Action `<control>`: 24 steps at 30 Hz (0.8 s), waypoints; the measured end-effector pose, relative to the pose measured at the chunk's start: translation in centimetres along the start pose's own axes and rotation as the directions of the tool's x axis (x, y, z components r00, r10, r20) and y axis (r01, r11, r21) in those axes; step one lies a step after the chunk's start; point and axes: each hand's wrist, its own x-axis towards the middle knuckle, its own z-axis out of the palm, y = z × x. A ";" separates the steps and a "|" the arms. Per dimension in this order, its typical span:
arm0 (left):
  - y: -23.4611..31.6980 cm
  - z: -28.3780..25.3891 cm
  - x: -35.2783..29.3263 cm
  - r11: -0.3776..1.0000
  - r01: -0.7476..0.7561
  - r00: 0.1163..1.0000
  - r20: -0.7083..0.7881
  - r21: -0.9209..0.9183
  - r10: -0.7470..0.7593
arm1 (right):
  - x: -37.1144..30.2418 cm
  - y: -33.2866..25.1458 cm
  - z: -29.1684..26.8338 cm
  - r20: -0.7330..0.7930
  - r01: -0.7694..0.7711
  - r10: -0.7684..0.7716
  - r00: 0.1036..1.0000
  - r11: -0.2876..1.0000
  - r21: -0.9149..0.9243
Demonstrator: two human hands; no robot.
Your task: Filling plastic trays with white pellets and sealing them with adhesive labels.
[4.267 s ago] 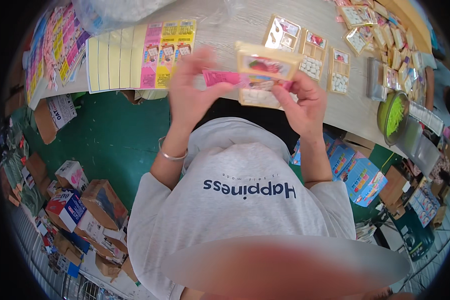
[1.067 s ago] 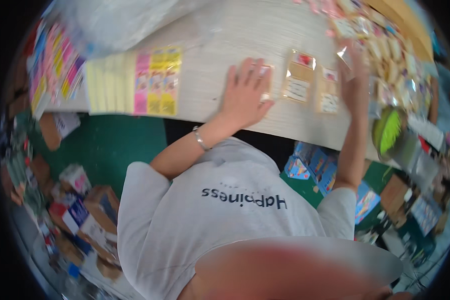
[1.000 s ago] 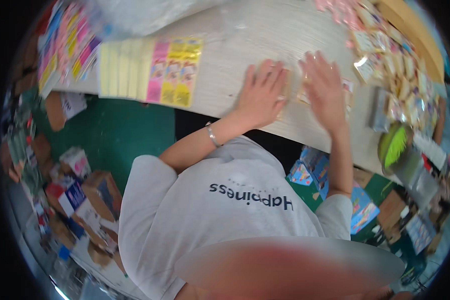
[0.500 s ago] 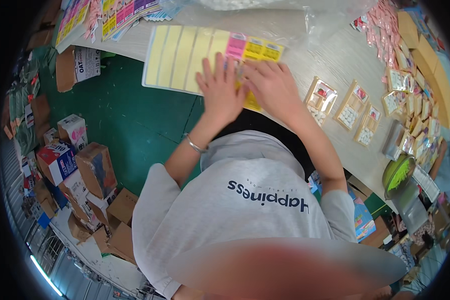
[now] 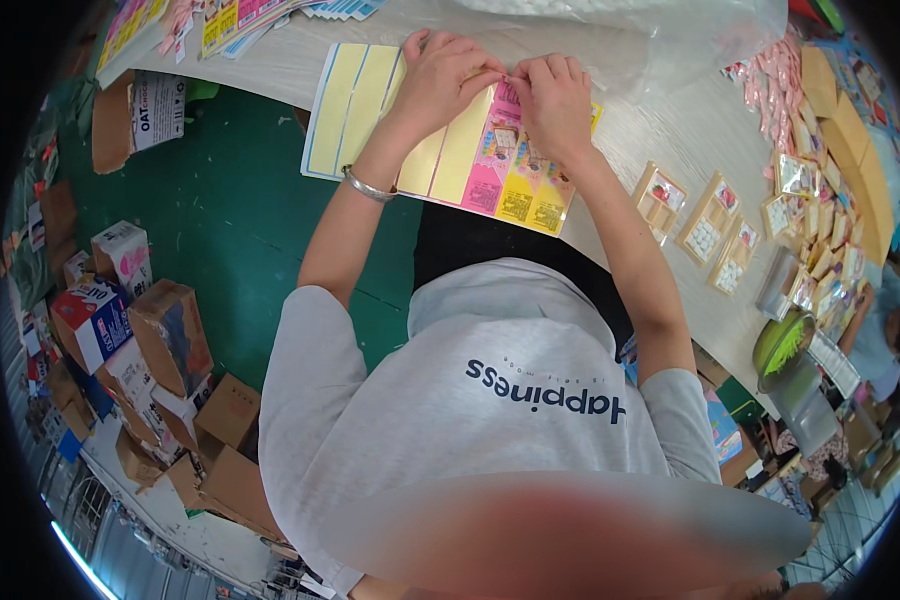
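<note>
A sticker sheet (image 5: 470, 160) with bare yellow strips on its left and pink and yellow labels on its right lies at the table's near edge. Both hands meet at its far edge. My left hand (image 5: 445, 75), with a metal bracelet (image 5: 368, 186) on the wrist, pinches the sheet's top edge. My right hand (image 5: 555, 95) pinches a pink label right beside it, fingertips almost touching the left ones. What lies between the fingertips is too small to make out.
Flat clear packets on tan cards (image 5: 710, 215) lie in a row to the right, with a pile of more behind (image 5: 820, 190). A green bowl (image 5: 782, 345) sits at the table's right end. A clear plastic bag (image 5: 630, 30) lies behind the hands. Cardboard boxes (image 5: 170, 335) crowd the green floor on the left.
Both hands left the packets on the right and moved left onto the sticker sheet. From flat on the sheet half a second ago, they now pinch at its far edge.
</note>
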 end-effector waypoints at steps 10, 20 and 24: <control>-0.2 0.8 0.6 0.999 0.038 0.999 -0.010 0.002 -0.038 | -0.6 0.1 -0.6 -0.049 0.223 -0.232 0.972 0.964 -0.145; 0.0 1.6 1.4 1.000 0.026 0.999 0.024 0.011 -0.026 | 0.6 1.3 -1.5 -0.054 0.349 -0.372 0.927 0.906 -0.240; -2.1 3.1 2.9 0.976 -0.081 0.993 -0.071 0.202 0.097 | -0.2 -0.7 -5.7 0.083 0.376 -0.367 0.926 0.915 -0.143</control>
